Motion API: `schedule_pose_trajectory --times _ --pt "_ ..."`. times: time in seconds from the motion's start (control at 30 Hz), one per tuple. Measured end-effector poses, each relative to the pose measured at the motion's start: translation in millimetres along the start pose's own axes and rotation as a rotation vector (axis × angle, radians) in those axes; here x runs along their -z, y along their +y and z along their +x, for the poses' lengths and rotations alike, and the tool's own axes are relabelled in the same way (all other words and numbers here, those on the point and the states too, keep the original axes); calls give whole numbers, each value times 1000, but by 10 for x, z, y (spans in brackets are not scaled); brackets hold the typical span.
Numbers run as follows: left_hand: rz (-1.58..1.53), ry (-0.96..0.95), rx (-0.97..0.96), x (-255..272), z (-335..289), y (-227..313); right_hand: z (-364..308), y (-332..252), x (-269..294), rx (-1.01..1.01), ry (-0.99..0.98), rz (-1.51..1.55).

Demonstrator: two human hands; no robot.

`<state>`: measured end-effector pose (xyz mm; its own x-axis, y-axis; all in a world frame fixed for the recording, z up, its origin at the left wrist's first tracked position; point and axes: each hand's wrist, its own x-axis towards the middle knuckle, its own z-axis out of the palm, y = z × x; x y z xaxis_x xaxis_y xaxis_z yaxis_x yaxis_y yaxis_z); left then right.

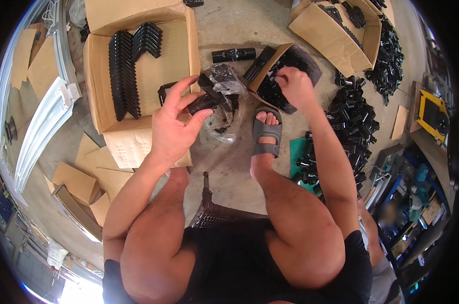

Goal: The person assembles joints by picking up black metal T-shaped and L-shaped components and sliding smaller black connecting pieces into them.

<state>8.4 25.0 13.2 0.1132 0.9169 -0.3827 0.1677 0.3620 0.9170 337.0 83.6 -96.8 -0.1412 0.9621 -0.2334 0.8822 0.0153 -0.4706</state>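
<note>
Concrete floor [229, 167] of a workshop, seen from above a seated person whose bare knees fill the lower half of the view. Left hand [174, 126]: forearm rises from the lower left, wrist bent back, palm turned toward the right; thumb and lower fingers pinch a small black plastic part [203, 103], while the index and middle fingers stand extended and spread above it. The part is held in the air just over the near right corner of a large open cardboard box [100, 76], beside a crumpled clear plastic bag [228, 83] with more black parts in it. Inside that box, black brackets [124, 71] lie in neat stacked rows. Right hand [294, 87]: arm stretched forward from the lower right, knuckles up, fingers curled down into a small tilted cardboard box [277, 63] full of black parts; whether this grip has closed on a piece cannot be told, since the fingertips are hidden among the parts. A foot in a grey sandal [266, 133] rests on the floor just below this box. A black tube [233, 54] lies beyond the bag. A heap of loose black fittings [353, 119] spreads to the right.
</note>
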Motion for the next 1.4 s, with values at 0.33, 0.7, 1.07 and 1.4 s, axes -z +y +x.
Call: schedule_pose_trajectory --times 0.33,0.7,1.07,1.4 --pt "502 49 -426 -6 19 -24 28 -88 -401 208 60 -99" --pt "778 58 -636 54 49 -61 -450 -1394 833 56 108 572" --pt "787 92 -684 26 73 -25 -291 -1747 484 711 305 121" --pt "742 114 -706 41 55 29 -277 -1785 345 665 318 56"
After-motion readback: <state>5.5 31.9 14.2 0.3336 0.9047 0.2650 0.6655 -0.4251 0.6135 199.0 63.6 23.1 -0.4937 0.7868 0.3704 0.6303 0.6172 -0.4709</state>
